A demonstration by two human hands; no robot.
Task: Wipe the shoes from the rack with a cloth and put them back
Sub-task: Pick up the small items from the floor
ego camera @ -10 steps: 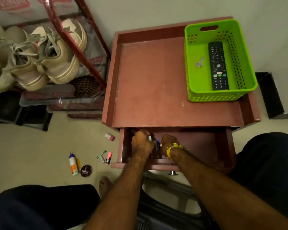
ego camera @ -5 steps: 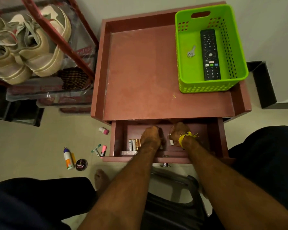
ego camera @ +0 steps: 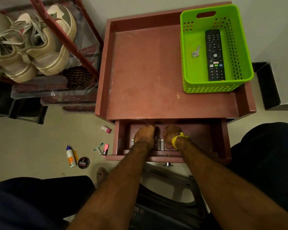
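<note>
- Both hands deep in the open reddish-brown wooden drawer (ego camera: 221, 140) of the small cabinet; fingers curl fwd under the cabinet top.
- Left hand (ego camera: 144, 136): knuckles up, fingers bent out of sight. Can't tell if it has hold of anything.
- Right hand (ego camera: 170, 133), yellow thread at wrist: same, fingers hidden, grip can't be told.
- Small cylindrical batteries (ego camera: 161, 144) lie in the drawer betw. & beside the hands.
- Task's things: pair of beige lace-up sneakers (ego camera: 40, 47) sits on the red metal-framed shoe rack (ego camera: 70, 39), far left, well apart from both hands. Untouched.
- Dark brown woven cloth (ego camera: 77, 77) bunched on the rack shelf just beside the sneakers' soles; prob. the wiper.
- Handling, my guess: sneakers light-ish, uppers soft, thick soles stiff; laces loose, could snag the rack bar. Best taken at heel collar or w/ fingers inside the opening, one per hand. Cloth limp, pinch anywhere.
- Elsewhere: bright green perforated plastic basket (ego camera: 239, 67) on the cabinet top w/ black remote (ego camera: 214, 55) & a key; round black polish tin (ego camera: 83, 162) & white bottle on the floor.
</note>
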